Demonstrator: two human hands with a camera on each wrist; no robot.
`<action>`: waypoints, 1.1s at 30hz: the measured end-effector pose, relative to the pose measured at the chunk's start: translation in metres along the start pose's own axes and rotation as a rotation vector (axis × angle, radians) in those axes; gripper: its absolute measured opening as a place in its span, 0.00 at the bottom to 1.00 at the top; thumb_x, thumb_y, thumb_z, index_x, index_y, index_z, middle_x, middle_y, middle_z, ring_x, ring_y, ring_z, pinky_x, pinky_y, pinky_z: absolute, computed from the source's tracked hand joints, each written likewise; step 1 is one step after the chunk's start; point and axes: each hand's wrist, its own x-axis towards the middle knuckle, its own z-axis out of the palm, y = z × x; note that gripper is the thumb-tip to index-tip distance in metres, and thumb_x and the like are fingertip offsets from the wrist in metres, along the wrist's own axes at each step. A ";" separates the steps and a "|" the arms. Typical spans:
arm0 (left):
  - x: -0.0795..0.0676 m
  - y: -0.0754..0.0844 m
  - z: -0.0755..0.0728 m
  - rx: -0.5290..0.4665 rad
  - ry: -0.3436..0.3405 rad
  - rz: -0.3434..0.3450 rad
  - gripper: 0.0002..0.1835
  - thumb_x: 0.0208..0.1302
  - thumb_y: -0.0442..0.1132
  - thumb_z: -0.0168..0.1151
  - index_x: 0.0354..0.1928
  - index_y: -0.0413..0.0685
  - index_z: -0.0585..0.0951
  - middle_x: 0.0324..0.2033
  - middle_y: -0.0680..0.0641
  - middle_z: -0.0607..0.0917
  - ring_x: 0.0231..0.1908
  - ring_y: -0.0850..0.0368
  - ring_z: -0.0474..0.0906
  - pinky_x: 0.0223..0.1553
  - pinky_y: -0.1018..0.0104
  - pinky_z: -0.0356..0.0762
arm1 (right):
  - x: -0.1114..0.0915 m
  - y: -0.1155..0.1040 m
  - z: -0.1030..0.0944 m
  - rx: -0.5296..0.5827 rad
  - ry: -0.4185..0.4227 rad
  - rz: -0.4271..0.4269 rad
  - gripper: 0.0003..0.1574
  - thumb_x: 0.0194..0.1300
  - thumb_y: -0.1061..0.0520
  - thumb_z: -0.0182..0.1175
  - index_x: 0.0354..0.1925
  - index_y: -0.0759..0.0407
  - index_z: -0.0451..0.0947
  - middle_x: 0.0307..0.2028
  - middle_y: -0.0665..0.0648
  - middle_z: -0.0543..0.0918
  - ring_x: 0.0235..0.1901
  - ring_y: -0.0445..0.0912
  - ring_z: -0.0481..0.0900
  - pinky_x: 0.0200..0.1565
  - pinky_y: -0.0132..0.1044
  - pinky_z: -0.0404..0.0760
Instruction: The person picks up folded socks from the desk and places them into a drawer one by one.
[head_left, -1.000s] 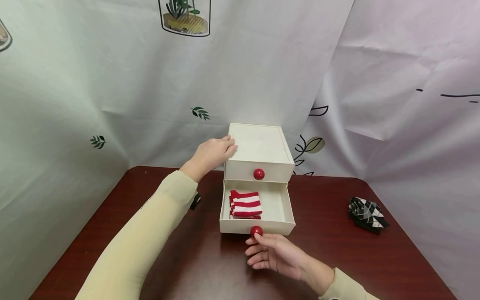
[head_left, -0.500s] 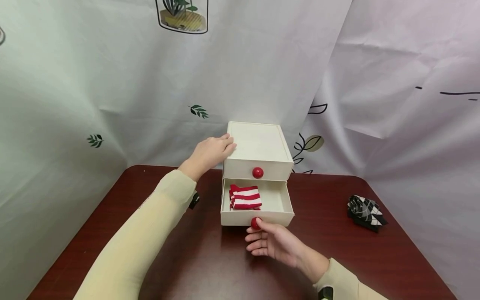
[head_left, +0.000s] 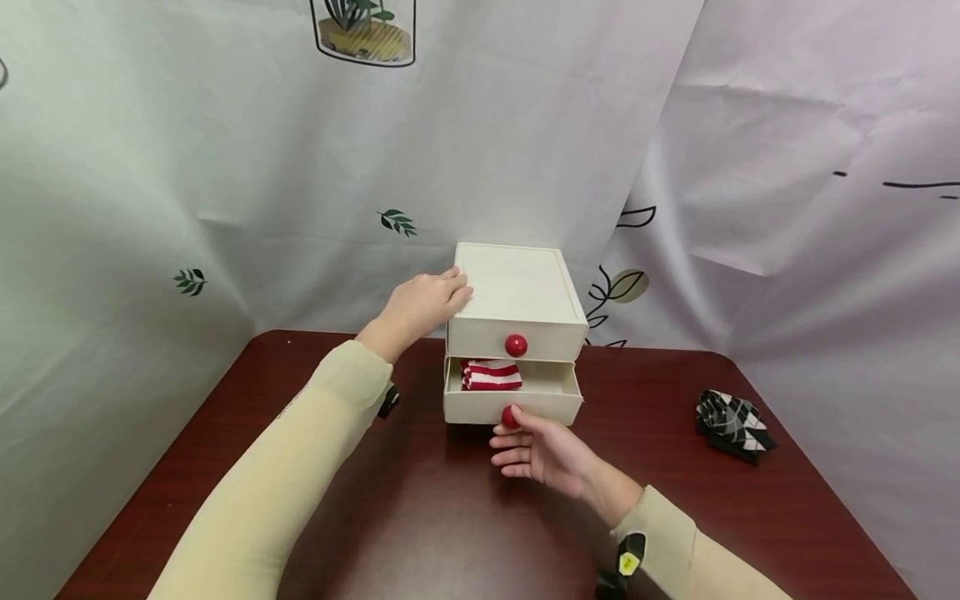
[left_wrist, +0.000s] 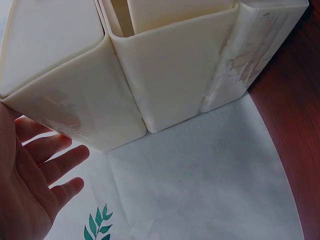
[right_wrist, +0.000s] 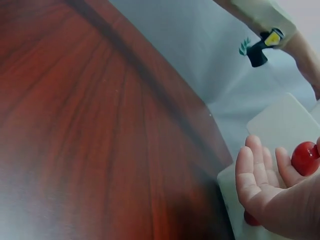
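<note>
Inside the boxy drawer, behind its round knob, striped fabric.

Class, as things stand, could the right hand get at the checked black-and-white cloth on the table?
Probably yes, once it leaves the red knob: nothing visible stands between the right hand and the checked cloth, which lies uncovered on the table.

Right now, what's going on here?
A person's left hand rests on a white cabinet, while the right hand holds the red knob of a drawer. That drawer stands partly open, with red-and-white fabric inside. A checked bundle lies to the right on the table.
</note>
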 end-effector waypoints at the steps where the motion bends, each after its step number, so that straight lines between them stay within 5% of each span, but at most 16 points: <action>1: 0.000 0.000 0.000 0.000 0.001 0.001 0.27 0.72 0.54 0.39 0.66 0.49 0.68 0.65 0.44 0.65 0.61 0.45 0.67 0.59 0.50 0.62 | 0.002 -0.001 0.000 0.006 0.008 -0.001 0.23 0.71 0.43 0.45 0.42 0.61 0.72 0.40 0.56 0.79 0.38 0.48 0.80 0.45 0.41 0.77; 29: 0.003 0.002 0.001 -0.015 0.017 0.012 0.22 0.72 0.54 0.39 0.53 0.50 0.76 0.64 0.44 0.67 0.56 0.43 0.72 0.49 0.49 0.71 | 0.043 -0.026 -0.018 0.061 0.078 -0.017 0.25 0.71 0.44 0.45 0.46 0.66 0.70 0.41 0.57 0.77 0.38 0.49 0.79 0.48 0.45 0.75; 33: 0.003 0.001 -0.001 -0.010 0.013 0.002 0.24 0.72 0.54 0.39 0.58 0.50 0.74 0.64 0.45 0.66 0.57 0.44 0.70 0.52 0.49 0.70 | 0.043 -0.020 -0.019 0.027 0.046 -0.002 0.29 0.70 0.41 0.46 0.51 0.66 0.67 0.41 0.57 0.77 0.39 0.50 0.79 0.46 0.44 0.76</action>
